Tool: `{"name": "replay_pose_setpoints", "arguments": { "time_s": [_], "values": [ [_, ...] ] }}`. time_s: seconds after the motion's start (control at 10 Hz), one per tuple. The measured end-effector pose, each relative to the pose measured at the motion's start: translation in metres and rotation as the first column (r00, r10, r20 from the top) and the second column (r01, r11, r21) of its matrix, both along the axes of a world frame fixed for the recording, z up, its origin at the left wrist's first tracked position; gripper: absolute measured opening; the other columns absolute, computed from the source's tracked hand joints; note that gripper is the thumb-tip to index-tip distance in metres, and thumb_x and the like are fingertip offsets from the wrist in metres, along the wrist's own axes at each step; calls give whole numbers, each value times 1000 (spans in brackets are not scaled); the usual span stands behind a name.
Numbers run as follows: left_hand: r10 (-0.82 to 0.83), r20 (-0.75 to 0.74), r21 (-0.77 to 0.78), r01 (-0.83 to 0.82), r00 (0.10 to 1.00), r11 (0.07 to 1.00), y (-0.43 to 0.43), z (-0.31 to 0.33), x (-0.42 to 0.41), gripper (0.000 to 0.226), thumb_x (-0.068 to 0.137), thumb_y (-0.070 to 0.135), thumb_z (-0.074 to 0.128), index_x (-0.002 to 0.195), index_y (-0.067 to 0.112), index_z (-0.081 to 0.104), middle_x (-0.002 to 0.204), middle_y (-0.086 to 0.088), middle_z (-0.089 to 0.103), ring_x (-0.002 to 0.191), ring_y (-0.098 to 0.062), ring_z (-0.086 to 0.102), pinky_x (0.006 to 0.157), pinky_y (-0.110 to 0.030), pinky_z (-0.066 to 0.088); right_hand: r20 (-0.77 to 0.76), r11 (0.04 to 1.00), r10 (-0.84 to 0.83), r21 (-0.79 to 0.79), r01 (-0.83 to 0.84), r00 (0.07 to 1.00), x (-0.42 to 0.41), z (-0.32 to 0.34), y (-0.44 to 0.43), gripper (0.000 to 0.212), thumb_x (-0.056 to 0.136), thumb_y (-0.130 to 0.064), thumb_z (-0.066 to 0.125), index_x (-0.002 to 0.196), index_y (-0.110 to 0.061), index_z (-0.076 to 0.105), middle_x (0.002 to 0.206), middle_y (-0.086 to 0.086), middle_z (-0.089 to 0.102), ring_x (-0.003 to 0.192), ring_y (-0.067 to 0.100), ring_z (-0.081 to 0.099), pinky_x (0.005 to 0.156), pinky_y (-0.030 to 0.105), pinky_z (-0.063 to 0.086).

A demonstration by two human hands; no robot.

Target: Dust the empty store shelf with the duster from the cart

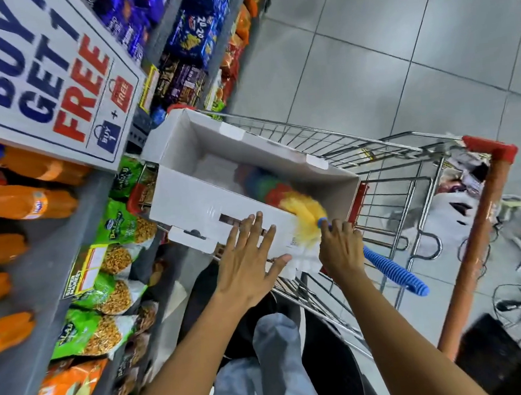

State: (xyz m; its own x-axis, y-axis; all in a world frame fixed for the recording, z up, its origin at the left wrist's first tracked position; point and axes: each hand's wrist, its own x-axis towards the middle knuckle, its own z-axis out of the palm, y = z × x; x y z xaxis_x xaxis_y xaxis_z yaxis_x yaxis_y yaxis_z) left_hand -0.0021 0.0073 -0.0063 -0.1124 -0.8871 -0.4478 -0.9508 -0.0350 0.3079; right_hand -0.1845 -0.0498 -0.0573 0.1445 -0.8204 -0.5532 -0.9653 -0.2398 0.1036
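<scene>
Hands are seen from above, reaching toward a wire cart (384,169) that stands on a grey tiled floor (397,46). The right hand (339,247) is closed around the duster (309,215) at the top of its ribbed blue handle, just below the fluffy yellow head. The handle (396,272) is seen sticking out behind the hand toward the lower right. The duster's head is laid over the near corner of a white cardboard box (216,200), and its red, green and blue bands are partly seen inside the box. The box is set in the cart, with its open top turned up and its flaps spread.

The left hand (248,260) is held flat and open, fingers spread, with the fingertips resting on the near side of the box; nothing is gripped by it.

The cart's orange push bar (474,242), capped in red at the far end, is seen to the right of the right hand. To the left, shelves are filled with orange drink bottles (28,200), green snack bags (104,290) and blue biscuit packs (196,37). A white sign (47,80) with blue and red lettering is placed above the bottles. Dark cables (516,298) are scattered on the floor at the right edge.
</scene>
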Motion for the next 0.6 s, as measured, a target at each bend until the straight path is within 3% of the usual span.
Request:
{"name": "replay_pose_setpoints", "arguments": {
  "time_s": [0.1, 0.3, 0.5, 0.6],
  "values": [
    [3, -12, -1, -3, 1000, 1000, -2, 1, -3, 69, 89, 61, 16, 145, 22, 18, 158, -9, 4, 146, -21, -1, 115, -36, -8, -22, 999, 2, 32, -1, 1000, 4, -2, 4, 47, 92, -13, 37, 137, -3, 32, 121, 14, 57, 112, 30, 51, 95, 41, 38],
    [-4, 8, -13, 4, 1000, 1000, -3, 8, 6, 75, 84, 64, 5, 145, 23, 18, 158, -7, 6, 146, -20, 0, 117, -38, -4, 12, 985, -155, 80, 153, 988, 12, 1, -1, 44, 96, -25, 39, 136, -5, 38, 128, 14, 55, 117, 30, 50, 99, 40, 36],
    [20, 31, 16, -20, 999, 1000, 4, 15, 23, 72, 86, 64, 8, 145, 23, 17, 158, -7, 6, 146, -20, -1, 116, -37, -8, 102, 959, -284, 34, 282, 954, 24, 5, 5, 56, 97, -38, 36, 145, -10, 25, 153, 16, 26, 138, 32, 27, 111, 43, 26],
    [21, 40, 23, -22, 999, 999, 10, 21, 26, 73, 86, 64, 8, 146, 22, 14, 158, -6, 6, 145, -19, -1, 115, -37, -10, 137, 940, -336, -20, 342, 932, 32, 8, 9, 57, 97, -38, 35, 146, -10, 25, 155, 16, 21, 141, 32, 21, 113, 43, 22]
  ]
}}
